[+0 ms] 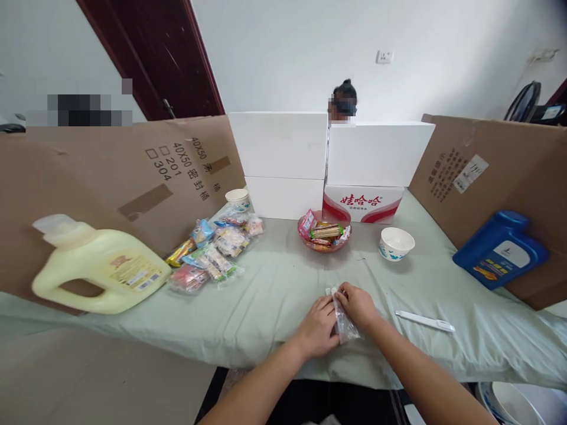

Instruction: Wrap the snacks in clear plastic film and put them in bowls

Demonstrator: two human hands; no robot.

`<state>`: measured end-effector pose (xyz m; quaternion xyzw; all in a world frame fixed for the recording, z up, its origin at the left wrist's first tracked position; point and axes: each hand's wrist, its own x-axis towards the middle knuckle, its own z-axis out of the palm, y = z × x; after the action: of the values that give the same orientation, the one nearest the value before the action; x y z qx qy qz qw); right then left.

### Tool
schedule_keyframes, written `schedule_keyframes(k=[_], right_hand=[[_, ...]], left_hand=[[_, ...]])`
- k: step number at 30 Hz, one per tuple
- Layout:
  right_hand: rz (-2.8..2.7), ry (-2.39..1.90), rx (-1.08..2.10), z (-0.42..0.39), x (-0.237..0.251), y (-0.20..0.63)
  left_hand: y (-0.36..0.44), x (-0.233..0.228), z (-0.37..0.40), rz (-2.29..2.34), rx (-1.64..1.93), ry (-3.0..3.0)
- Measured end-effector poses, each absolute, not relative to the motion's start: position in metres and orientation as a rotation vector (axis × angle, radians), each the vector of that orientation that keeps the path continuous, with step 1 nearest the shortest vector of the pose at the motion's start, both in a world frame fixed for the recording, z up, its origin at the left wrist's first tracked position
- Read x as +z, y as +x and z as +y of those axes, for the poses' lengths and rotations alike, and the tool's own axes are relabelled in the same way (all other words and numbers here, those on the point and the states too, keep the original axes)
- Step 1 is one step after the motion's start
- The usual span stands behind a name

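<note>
A small clear plastic bag (348, 326) lies near the front edge of the cloth-covered table, between both hands. My right hand (358, 306) pinches the bag near its far end with closed fingers. On the other side, my left hand (316, 329) is bent around the bag's left edge, its thumb and fingertips against the plastic. The bag looks flat and crinkled; my fingers cover part of it. Farther back stands a pink see-through bowl (323, 245) filled with wrapped snacks. A white paper bowl (396, 244) with a blue pattern is right of it.
A white cutter-like tool (425, 321) lies to the right. Several packaged snacks (217, 260) are piled at left, beside a yellow jug (101, 265) and another paper bowl (238, 199). A blue bottle (500, 251) leans against cardboard (500, 183). White boxes (283, 147) line the back; a person's head shows behind.
</note>
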<state>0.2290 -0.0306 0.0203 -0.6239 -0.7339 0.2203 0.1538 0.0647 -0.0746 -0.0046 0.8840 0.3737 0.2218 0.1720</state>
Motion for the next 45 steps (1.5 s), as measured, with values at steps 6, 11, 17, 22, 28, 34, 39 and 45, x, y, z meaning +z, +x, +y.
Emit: schedule_keyframes(k=[6, 11, 17, 22, 28, 34, 39, 45], right_hand=[[-2.147, -1.890, 0.498, -0.036, 0.018, 0.225], [-2.139, -1.920, 0.457, -0.033, 0.016, 0.223], [-2.115, -1.903, 0.389, -0.028, 0.023, 0.236], [-2.200, -1.732, 0.230, -0.047, 0.041, 0.242], [-2.582, -1.187, -0.062, -0.120, 0.008, 0.256], [-2.499, -1.177, -0.305, -0.172, -0.016, 0.305], [-2.334, -1.195, -0.306, -0.166, -0.002, 0.300], [-2.384, -1.066, -0.193, -0.137, -0.001, 0.274]], left_hand=[[0.059, -0.003, -0.078, 1.221, 1.090, 2.271], [0.055, 0.003, -0.081, 0.997, 0.981, 2.463], [0.064, 0.007, -0.079, 1.156, 0.676, 2.473], [0.066, 0.006, -0.077, 1.290, 0.517, 2.470], [0.067, 0.000, -0.075, 1.311, 0.424, 2.521], [0.067, 0.001, -0.074, 1.287, 0.458, 2.553], [0.077, 0.009, -0.070, 1.328, 0.745, 2.518], [0.079, 0.005, -0.062, 1.173, 0.741, 2.582]])
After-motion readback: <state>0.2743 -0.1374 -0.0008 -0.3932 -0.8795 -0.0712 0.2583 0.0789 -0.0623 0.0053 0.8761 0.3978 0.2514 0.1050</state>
